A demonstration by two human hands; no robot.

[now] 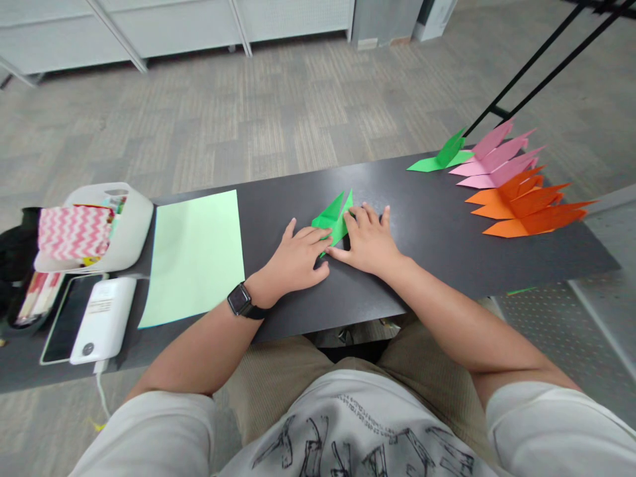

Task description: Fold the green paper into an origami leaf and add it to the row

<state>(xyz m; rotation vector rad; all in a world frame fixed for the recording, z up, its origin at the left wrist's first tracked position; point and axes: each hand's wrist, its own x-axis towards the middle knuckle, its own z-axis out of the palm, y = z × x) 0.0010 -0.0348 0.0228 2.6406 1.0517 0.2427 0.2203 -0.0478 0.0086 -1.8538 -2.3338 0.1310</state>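
A partly folded piece of green origami paper (328, 216) lies on the dark table, with two pointed flaps aimed away from me. My left hand (302, 257) rests flat over its lower left part, fingers stretched out. From the right, my right hand (368, 237) presses on its right flap with spread fingers, the thumb reaching toward the left fingertips. The paper's lower edge is partly hidden under both hands. A black watch (240, 299) is on my left wrist.
Pale green sheets (196, 255) lie on the left, beside a white basket (142, 218), a white power bank (103, 321) and a phone (64, 324). Finished-looking folded pieces stand far right: green (450, 152), pink (497, 156) and orange (529, 205). The table's near edge (328, 326) runs before my lap.
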